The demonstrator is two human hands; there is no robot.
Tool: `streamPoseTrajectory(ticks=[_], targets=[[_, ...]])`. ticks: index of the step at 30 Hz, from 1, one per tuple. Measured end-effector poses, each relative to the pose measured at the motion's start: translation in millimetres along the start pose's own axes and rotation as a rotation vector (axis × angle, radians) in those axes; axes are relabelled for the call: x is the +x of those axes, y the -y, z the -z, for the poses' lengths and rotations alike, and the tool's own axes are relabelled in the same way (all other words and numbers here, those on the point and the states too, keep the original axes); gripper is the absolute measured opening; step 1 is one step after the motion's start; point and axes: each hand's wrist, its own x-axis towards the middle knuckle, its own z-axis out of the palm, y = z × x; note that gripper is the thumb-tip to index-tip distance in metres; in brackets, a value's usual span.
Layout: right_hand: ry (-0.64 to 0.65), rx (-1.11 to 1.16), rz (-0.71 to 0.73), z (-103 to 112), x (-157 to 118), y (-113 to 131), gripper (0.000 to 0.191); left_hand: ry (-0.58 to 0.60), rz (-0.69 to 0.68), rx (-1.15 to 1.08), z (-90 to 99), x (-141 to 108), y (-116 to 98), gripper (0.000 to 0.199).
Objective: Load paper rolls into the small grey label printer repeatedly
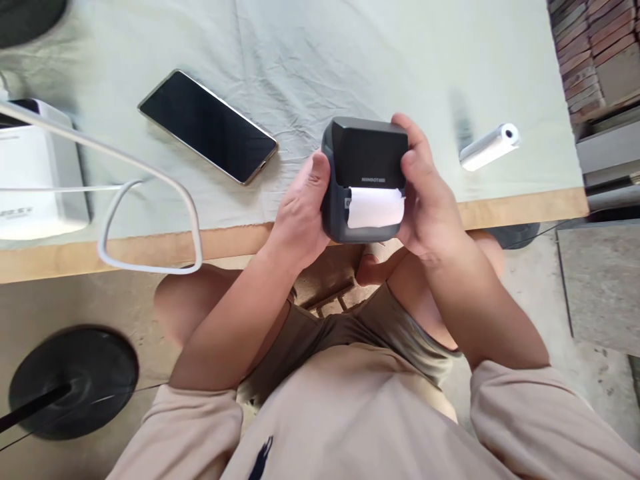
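Observation:
A dark label printer (370,157) is held up between both hands, over the near edge of the table. From its slot a strip of white paper (376,208) sticks out and curls down over the front. My left hand (305,210) grips the printer's left side, thumb along the edge. On the opposite side my right hand (427,190) is closed around it, with its lower fingers partly hidden. To the left of the printer a smartphone (207,127) lies face up with a dark screen. A white paper roll (489,147) rests on its side to the right.
A white cable (150,170) loops over the table's front edge at left, near a white box-shaped device (43,177). The pale cloth (300,53) covers the wooden table. A round black stand base (75,383) is on the floor at lower left; bricks (595,40) are stacked at right.

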Motion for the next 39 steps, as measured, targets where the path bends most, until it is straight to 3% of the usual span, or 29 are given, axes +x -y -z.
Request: streamPoseTrajectory(ticks=[5,7,12,16,19,23,25,28,31,35,39], targets=[[-0.193,-0.091,0.146,8.9,-0.5,13.2,0.045,-0.1,-0.064,0.049,8.2,7.0,2.7,0.039],[-0.132,-0.121,0.195,13.3,-1.2,20.2,0.05,-0.084,-0.061,0.064,10.7,6.3,1.8,0.041],[0.156,-0.214,0.247,19.0,-4.6,31.7,0.064,-0.072,-0.072,0.07,16.7,4.9,-0.9,0.022],[0.196,-0.257,0.249,20.2,-5.9,36.1,0.062,-0.091,-0.054,0.066,19.3,7.2,-1.4,0.024],[0.124,-0.345,0.252,20.1,-1.1,40.2,0.058,-0.07,0.021,0.017,17.1,10.0,-2.6,0.035],[-0.184,-0.469,0.334,15.5,8.4,48.8,0.036,0.033,0.095,0.004,12.1,11.1,-3.6,0.047],[-0.238,-0.429,0.408,12.3,9.7,53.3,0.032,0.057,0.059,0.017,9.7,9.6,-3.4,0.047],[-0.115,-0.5,0.533,12.8,9.5,57.2,0.024,0.056,0.029,0.025,6.4,5.6,-4.2,0.046],[0.058,-0.835,0.612,23.5,14.5,57.3,0.013,0.064,0.048,0.04,4.0,1.7,-6.4,0.046],[0.156,-1.269,0.645,36.5,31.0,52.8,0.037,0.084,0.033,0.039,5.1,-0.2,-6.6,0.056],[0.218,-1.367,0.584,31.3,43.0,48.6,0.039,0.077,0.017,0.097,9.0,0.2,-2.5,0.07]])
